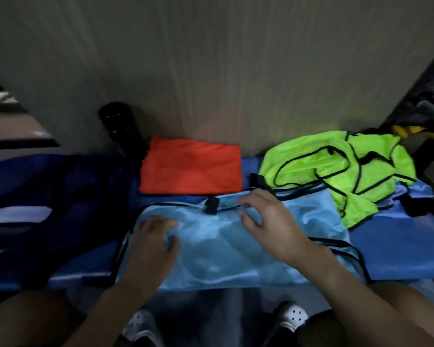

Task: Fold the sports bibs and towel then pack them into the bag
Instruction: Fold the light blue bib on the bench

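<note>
Shiny light-blue black-trimmed bib [223, 249] lies spread at the near edge of the blue padded bench [398, 249]. Left hand [152, 237] presses it, fingers relaxed; right hand [269, 222] curls over its far hem, grip unclear. Smooth bench surface shows rightward, before crumpled neon-green bibs [336, 164].

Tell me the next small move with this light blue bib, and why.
Probably fold the light blue bib in half: it lies spread out wide under the left hand and right hand, while the orange cloth behind is already folded.
</note>
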The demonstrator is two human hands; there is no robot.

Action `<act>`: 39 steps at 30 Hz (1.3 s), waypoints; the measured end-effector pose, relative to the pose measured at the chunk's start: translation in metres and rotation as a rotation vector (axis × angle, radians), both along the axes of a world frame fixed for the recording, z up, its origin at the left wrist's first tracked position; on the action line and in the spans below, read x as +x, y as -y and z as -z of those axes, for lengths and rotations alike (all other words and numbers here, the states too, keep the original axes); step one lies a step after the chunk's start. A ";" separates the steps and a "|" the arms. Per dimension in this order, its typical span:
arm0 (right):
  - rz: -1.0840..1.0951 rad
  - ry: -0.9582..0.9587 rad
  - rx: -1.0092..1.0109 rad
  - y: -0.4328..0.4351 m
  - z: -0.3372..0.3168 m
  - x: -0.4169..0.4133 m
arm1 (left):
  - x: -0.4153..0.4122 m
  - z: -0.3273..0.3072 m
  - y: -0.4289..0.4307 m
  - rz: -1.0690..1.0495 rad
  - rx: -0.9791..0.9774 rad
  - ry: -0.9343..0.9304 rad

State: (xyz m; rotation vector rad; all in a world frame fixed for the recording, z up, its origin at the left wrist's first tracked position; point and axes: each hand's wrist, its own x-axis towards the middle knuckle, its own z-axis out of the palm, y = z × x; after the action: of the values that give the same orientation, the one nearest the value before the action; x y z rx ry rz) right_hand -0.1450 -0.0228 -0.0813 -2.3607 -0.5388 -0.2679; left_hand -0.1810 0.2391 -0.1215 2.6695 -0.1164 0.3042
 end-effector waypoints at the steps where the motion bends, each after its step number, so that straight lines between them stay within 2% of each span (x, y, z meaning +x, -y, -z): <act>1: -0.068 -0.009 0.012 -0.021 -0.003 0.005 | -0.011 0.000 -0.013 -0.099 -0.008 -0.040; 4: -0.278 -0.096 -0.048 -0.081 -0.010 0.019 | -0.037 -0.007 -0.033 -0.369 -0.119 -0.144; 8: -0.371 -0.229 -0.181 -0.147 -0.008 0.041 | -0.066 0.006 -0.055 -0.528 -0.283 -0.237; 12: -0.359 -0.322 -0.310 -0.183 0.008 0.061 | -0.083 0.014 -0.060 -0.647 -0.603 -0.311; 15: -0.295 -0.319 -0.426 -0.195 0.021 0.068 | -0.084 0.019 -0.057 -0.782 -0.912 -0.317; 18: -0.251 -0.314 -0.428 -0.203 0.023 0.066 | -0.081 0.019 -0.052 -0.835 -1.204 -0.260; 22: -0.206 -0.334 -0.468 -0.209 0.022 0.064 | -0.077 0.015 -0.050 -0.876 -1.491 -0.242; 24: -0.202 -0.381 -0.417 -0.210 0.021 0.064 | -0.075 0.018 -0.049 -0.912 -1.597 -0.233; 28: -0.245 -0.441 -0.267 -0.211 0.011 0.057 | -0.076 0.012 -0.047 -0.938 -1.681 -0.170; 35: -0.333 -0.541 -0.039 -0.234 -0.016 0.053 | -0.083 0.002 -0.067 -0.986 -1.629 -0.031; 39: -0.375 -0.616 -0.048 -0.228 -0.043 0.058 | -0.087 -0.011 -0.068 -0.890 -1.588 0.063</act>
State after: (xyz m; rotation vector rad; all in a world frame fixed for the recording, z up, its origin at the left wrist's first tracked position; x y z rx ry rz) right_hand -0.0874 0.2049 -0.0384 -2.1720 -0.6619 0.6265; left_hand -0.2677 0.3072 -0.1104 0.9842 0.9087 0.4564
